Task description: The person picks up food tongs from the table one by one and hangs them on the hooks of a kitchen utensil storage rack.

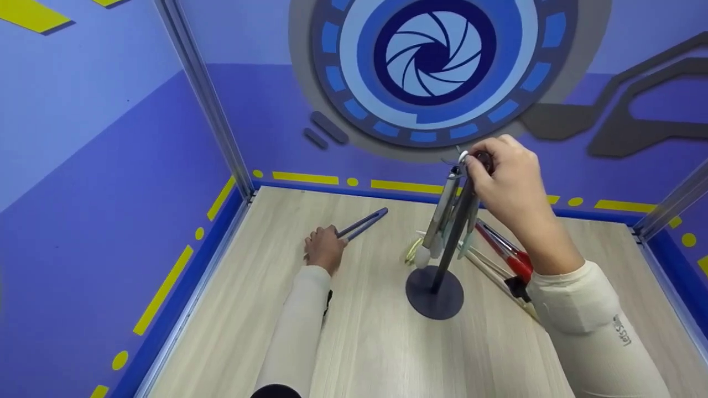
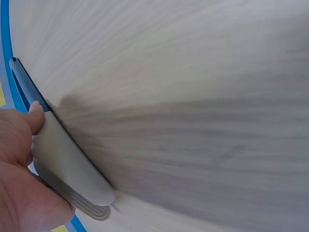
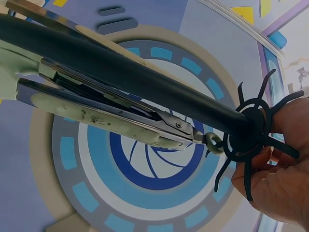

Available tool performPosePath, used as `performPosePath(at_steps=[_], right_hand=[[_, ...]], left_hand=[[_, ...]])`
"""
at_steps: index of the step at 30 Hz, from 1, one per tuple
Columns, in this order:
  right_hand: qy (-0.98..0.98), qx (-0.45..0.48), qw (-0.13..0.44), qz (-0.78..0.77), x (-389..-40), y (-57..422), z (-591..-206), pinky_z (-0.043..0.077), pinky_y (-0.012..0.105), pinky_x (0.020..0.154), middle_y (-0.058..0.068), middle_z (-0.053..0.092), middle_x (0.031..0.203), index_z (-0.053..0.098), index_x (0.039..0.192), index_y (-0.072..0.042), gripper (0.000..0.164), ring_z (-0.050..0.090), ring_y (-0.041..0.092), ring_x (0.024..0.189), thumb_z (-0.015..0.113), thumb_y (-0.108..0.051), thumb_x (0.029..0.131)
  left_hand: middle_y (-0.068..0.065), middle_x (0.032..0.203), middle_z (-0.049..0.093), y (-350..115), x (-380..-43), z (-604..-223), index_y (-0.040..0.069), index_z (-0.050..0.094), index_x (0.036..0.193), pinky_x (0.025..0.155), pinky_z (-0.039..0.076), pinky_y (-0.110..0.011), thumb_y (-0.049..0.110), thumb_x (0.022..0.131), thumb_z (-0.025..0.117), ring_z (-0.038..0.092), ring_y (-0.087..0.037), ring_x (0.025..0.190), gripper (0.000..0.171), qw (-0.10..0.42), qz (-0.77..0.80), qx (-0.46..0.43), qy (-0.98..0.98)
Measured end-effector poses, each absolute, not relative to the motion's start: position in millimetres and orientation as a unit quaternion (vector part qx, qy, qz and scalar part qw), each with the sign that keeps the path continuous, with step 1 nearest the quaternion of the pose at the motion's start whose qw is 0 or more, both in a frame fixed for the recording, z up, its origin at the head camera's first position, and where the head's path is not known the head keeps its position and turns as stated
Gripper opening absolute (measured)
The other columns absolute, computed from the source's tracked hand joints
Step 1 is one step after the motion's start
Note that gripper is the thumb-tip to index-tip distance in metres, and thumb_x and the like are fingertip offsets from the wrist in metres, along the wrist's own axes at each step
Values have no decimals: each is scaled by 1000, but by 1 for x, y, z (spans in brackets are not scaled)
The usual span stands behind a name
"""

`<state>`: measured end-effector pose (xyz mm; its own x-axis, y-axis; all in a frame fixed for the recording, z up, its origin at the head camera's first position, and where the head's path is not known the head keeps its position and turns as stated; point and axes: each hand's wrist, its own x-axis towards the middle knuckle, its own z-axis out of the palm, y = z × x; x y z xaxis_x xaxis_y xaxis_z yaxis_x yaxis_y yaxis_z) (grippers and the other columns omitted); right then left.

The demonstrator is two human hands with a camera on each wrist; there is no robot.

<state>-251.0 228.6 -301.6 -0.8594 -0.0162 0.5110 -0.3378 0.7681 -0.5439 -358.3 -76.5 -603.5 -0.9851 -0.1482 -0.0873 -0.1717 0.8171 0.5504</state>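
Observation:
On the tabletop at left, my left hand (image 1: 325, 247) grips a pair of tongs with blue arms (image 1: 365, 222). Its light grey handle (image 2: 67, 157) shows in the left wrist view, the thumb laid along it. My right hand (image 1: 509, 179) holds the top of a dark utensil stand (image 1: 454, 237), fingers curled behind the hook wheel (image 3: 247, 179). Tongs with pale tips (image 3: 106, 121) hang from one hook by a ring. More utensils hang around the pole, partly hidden by it. The stand's round base (image 1: 435, 304) is on the table.
Right of the stand lie red-handled tongs (image 1: 519, 264) and long beige tongs (image 1: 487, 270), partly covered by my right forearm. A small yellow piece (image 1: 412, 251) shows behind the hanging utensils. Blue walls (image 1: 265, 121) enclose the wooden table (image 1: 376, 331) at the back and sides.

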Motion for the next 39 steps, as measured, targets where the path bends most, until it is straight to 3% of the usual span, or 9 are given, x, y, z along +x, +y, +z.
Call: performPosePath(at_steps=[4, 8, 16, 22, 28, 31, 33, 36, 39], right_hand=[[-909, 98, 247, 321, -251, 229, -299, 40, 25, 70, 17, 65, 103, 77, 111, 0, 22, 55, 27, 88, 64, -17, 106], [-910, 95, 250, 317, -251, 228, -298, 41, 33, 72, 17, 65, 102, 77, 111, 0, 22, 55, 28, 89, 63, -17, 106], [-905, 109, 249, 327, -253, 226, -298, 40, 39, 76, 19, 66, 102, 77, 109, 1, 20, 56, 30, 89, 63, -14, 106], [-903, 110, 253, 328, -254, 226, -299, 40, 39, 76, 19, 67, 103, 77, 108, 1, 20, 57, 30, 89, 64, -14, 105], [-905, 105, 248, 330, -252, 225, -300, 41, 29, 72, 17, 66, 103, 77, 110, 0, 20, 58, 28, 89, 64, -15, 106], [-906, 105, 246, 329, -251, 225, -300, 41, 27, 71, 16, 66, 103, 77, 110, -1, 21, 58, 27, 89, 64, -16, 106], [-906, 104, 246, 328, -251, 226, -300, 40, 28, 71, 16, 66, 104, 77, 110, -1, 21, 58, 27, 89, 64, -17, 106], [-907, 102, 246, 327, -250, 227, -300, 40, 29, 71, 16, 66, 104, 77, 110, -1, 21, 57, 28, 89, 64, -17, 106], [-907, 101, 245, 328, -250, 227, -301, 41, 29, 71, 17, 66, 105, 77, 110, -1, 21, 57, 28, 89, 64, -17, 106]], left_hand=[[-16, 128, 64, -73, -346, -586, 7, 65, 136, 105, 48, -61, 34, 106, 67, 57, -42, 126, 41, 33, 317, -109, 941], [-15, 126, 67, -75, -355, -594, 7, 67, 126, 103, 51, -61, 38, 106, 67, 60, -40, 128, 37, 64, 326, -122, 935], [-9, 110, 71, -83, -362, -606, 14, 66, 116, 87, 54, -60, 42, 107, 64, 67, -34, 107, 29, 87, 319, -112, 937], [-6, 96, 68, -86, -363, -610, 15, 64, 105, 74, 47, -51, 39, 107, 64, 62, -26, 86, 24, 82, 349, -108, 927], [-3, 93, 62, -90, -367, -620, 17, 62, 102, 71, 44, -47, 38, 107, 62, 55, -22, 82, 22, 77, 346, -109, 929], [-4, 97, 64, -90, -365, -620, 15, 64, 111, 77, 50, -54, 39, 107, 62, 58, -24, 87, 24, 72, 343, -106, 930], [-6, 106, 68, -89, -364, -619, 12, 63, 127, 86, 54, -62, 40, 107, 62, 64, -26, 98, 34, 68, 346, -104, 930], [-10, 134, 69, -89, -364, -618, 11, 48, 155, 106, 50, -70, 43, 108, 60, 66, -30, 128, 58, 66, 348, -103, 929], [-15, 152, 61, -90, -363, -617, 8, 33, 166, 118, 45, -65, 43, 109, 58, 57, -35, 145, 71, 57, 348, -94, 931]])
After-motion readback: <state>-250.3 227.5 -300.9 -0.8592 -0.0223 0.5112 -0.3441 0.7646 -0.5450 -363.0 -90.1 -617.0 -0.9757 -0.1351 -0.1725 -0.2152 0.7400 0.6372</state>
